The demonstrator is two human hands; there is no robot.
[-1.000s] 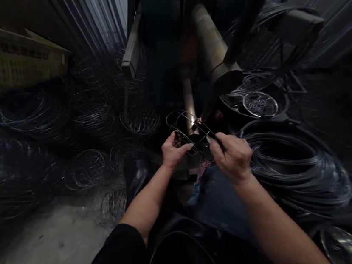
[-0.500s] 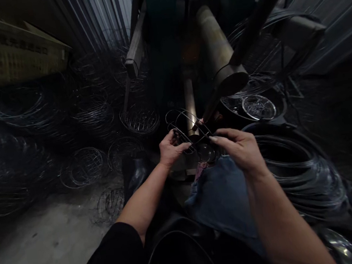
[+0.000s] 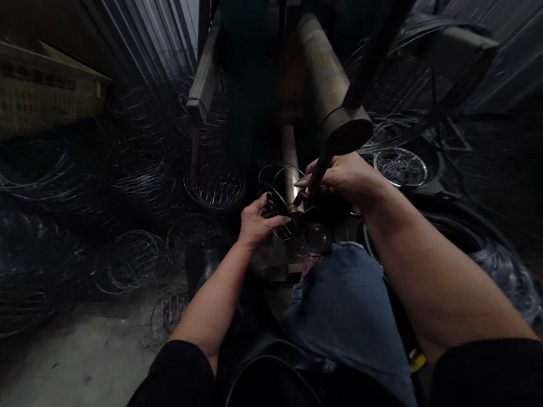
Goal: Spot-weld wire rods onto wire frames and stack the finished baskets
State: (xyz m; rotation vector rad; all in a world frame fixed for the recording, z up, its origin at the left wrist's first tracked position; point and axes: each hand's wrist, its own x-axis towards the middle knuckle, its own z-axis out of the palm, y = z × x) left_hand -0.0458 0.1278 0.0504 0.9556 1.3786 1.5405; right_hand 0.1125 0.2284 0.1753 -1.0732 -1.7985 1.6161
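Mid-frame, the left hand [image 3: 257,224] pinches a wire rack [image 3: 279,197], likely steadying it by the metal post [image 3: 290,155]; the right hand [image 3: 347,175] curls alongside, its hold impossible to tell.

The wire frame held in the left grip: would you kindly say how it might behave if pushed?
The wire frame is probably light for its size, being mostly open gaps. It seems fairly stiff, since its loops show no sag. A hard push could perhaps bend it, as it looks thin.
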